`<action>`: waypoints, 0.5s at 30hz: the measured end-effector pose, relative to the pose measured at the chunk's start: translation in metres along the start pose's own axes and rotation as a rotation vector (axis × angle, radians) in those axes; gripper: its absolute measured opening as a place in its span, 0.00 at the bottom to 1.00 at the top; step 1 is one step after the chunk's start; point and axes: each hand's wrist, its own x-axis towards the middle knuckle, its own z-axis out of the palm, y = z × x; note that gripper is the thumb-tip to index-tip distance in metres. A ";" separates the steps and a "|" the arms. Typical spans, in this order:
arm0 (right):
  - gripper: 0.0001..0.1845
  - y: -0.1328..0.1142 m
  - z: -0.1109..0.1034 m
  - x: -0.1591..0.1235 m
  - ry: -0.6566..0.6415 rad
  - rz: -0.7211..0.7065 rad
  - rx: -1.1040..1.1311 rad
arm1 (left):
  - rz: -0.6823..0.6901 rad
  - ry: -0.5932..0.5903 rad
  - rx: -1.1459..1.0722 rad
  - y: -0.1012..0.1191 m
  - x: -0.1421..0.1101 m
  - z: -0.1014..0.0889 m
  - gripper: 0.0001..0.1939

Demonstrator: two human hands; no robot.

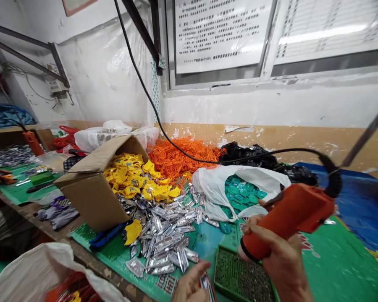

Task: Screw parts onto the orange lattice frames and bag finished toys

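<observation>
Head view: your right hand (285,256)'s wrapped round the orange tool (290,216), nose down-left by the green tray (225,268), long axis slanting up-right to the cord (334,182). Left hand (192,285)'s at a packet (207,287), can't tell if gripped.

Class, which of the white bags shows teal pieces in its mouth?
The middle bag, right of the silver packets: teal pieces fill its opening, whereas the front-left bag shows red contents.
</observation>
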 end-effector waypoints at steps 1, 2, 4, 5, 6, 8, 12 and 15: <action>0.20 -0.002 0.002 0.000 0.019 -0.009 0.003 | -0.029 0.009 0.016 0.000 -0.002 0.003 0.15; 0.23 -0.003 0.004 -0.001 0.040 -0.025 0.002 | -0.052 0.020 0.034 0.001 -0.005 0.006 0.12; 0.28 -0.005 0.010 -0.001 0.083 -0.073 0.017 | -0.045 0.107 -0.042 0.006 -0.012 0.011 0.11; 0.29 -0.005 0.013 -0.001 0.081 -0.080 0.024 | -0.074 0.117 -0.084 0.009 -0.015 0.012 0.11; 0.29 -0.006 0.016 -0.002 0.076 -0.076 0.025 | -0.089 0.137 -0.110 0.012 -0.018 0.012 0.10; 0.28 -0.010 0.021 -0.006 0.053 -0.057 0.008 | -0.111 0.136 -0.115 0.019 -0.023 0.010 0.09; 0.25 -0.021 0.025 -0.017 -0.034 -0.045 0.003 | -0.098 0.178 -0.025 0.031 -0.027 -0.002 0.09; 0.26 -0.027 0.028 -0.022 -0.085 -0.047 0.021 | -0.075 0.158 0.086 0.039 -0.027 -0.005 0.09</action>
